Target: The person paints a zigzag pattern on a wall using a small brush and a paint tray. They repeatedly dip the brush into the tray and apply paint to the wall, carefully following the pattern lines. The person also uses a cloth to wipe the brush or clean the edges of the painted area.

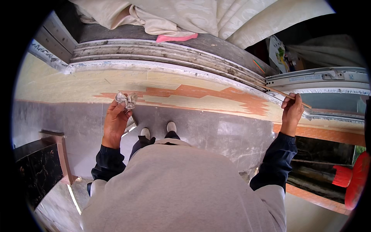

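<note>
My left hand (116, 117) pinches a crumpled, soiled piece of tissue or cloth (127, 100) in front of the tiled wall (162, 76) below the window. On the right, a thin wooden stick (278, 92), like a chopstick, is held between the fingertips of my right hand (292, 111). Its far end points up and left to the dirty sliding-window track (150, 53), by the lower corner of the window sash (313, 77). Whether the tip touches the track cannot be told. Dark grime lies along the track's grooves.
Pale curtains (188, 14) drape over the grey sill, with a pink cloth edge (176, 37) beneath. A thin green-and-orange stick (258, 66) lies near the sash. A dark-topped stand (43, 162) is at left. At right, something red (355, 182) sits by a dark recess.
</note>
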The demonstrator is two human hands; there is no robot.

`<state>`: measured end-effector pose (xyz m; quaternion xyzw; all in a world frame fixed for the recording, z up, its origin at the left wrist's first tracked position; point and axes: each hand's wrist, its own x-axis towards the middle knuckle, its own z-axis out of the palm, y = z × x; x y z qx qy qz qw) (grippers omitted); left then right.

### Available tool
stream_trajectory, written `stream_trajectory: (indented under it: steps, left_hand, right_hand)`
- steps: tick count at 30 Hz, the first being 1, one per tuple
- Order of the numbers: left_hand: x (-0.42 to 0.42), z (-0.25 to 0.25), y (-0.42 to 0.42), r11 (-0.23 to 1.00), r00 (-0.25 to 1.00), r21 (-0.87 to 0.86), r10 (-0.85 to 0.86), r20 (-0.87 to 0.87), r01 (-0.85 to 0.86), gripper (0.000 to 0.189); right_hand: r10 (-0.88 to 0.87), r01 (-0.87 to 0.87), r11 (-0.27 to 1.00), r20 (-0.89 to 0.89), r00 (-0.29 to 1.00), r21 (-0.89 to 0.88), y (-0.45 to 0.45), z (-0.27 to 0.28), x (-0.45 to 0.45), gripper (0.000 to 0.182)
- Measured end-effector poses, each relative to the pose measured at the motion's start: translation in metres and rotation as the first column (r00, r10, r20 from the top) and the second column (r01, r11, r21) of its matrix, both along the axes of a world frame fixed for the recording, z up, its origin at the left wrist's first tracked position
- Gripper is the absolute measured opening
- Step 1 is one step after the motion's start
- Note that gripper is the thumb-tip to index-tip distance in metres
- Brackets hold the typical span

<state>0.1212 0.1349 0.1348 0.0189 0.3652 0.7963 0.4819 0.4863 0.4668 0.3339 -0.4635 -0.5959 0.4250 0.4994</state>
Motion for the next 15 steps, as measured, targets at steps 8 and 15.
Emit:
stream_trajectory:
  steps: [8, 15]
  left_hand:
    - [0.005, 0.007, 0.005, 1.0, 1.0, -0.002, -0.007, 0.026, 0.007, 0.025]
    - [0.005, 0.007, 0.008, 0.998, 0.999, -0.025, -0.05, 0.009, 0.05, 0.027]
  right_hand:
    - [0.005, -0.014, 0.997, -0.119, 0.993, -0.074, -0.019, -0.036, -0.031, 0.033]
    - [0.098, -0.122, 0.984, -0.181, 0.979, -0.127, -0.033, -0.049, -0.062, 0.034]
